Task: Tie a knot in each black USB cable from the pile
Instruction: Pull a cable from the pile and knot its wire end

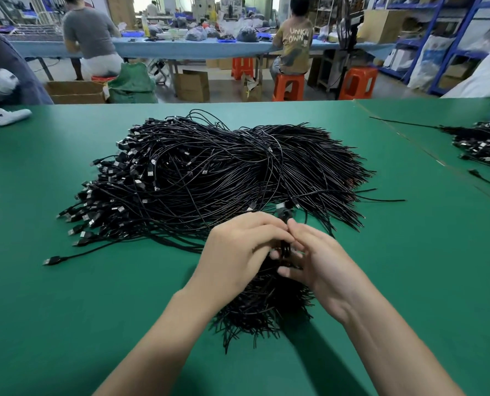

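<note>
Left hand (238, 247) and right hand (312, 258) both pinch one cable (285, 247) between them, fingers curled, apparently mid-knot; next, pull tight.

worktop (95, 310): green, matt, smooth | cables (209, 172): black plastic sheath, slight sheen | plugs (48, 262): bright metal tips, pile's left | handset (8, 115), far left: white glossy plastic | stools (358, 82), far: orange glossy plastic | boxes (192, 85), far: matt brown cardboard

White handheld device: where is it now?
In the head view the white handheld device lies at the far-left edge of the green table, well left of the cable pile.
</note>
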Demonstrator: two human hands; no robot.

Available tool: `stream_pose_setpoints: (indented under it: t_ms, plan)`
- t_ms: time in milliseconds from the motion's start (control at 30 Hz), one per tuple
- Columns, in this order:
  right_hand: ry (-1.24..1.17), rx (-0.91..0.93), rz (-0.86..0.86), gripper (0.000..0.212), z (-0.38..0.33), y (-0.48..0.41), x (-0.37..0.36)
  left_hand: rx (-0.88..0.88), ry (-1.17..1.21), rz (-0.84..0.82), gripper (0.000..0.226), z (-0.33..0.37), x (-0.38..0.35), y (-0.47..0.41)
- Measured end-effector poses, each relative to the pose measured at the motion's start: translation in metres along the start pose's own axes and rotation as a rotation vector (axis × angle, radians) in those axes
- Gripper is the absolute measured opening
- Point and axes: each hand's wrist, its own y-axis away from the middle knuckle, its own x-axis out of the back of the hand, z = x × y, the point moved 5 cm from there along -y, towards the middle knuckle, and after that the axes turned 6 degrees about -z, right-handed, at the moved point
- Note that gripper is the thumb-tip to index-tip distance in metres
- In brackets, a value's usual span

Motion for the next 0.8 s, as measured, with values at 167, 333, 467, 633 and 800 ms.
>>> stream_pose_setpoints:
  t_ms: [167, 333, 467, 633, 800]
  plan:
    - [0.503, 0.126, 0.430, 0.012, -0.016, -0.004, 0.081, 0.300, 0.087, -0.101, 0.022, -0.042, -0.008, -0.010]
    - [1.168, -0.014, 0.747, 0.022, -0.012, -0.011, 0.165, 0.758, -0.240, -0.204, 0.025, -0.114, -0.008, -0.003]
    - [1.304, -0.074, 0.817, 0.026, -0.008, -0.019, 0.185, 0.848, -0.285, -0.316, 0.027, -0.135, -0.023, 0.005]
    - [1.457, -0.133, 0.828, 0.027, -0.015, -0.024, 0.179, 0.769, -0.368, -0.279, 0.018, -0.138, -0.027, 0.010]
    - [1.524, 0.146, 0.707, 0.032, -0.017, -0.037, 0.131, 0.720, -0.360, -0.209, 0.014, -0.139, -0.026, 0.013]
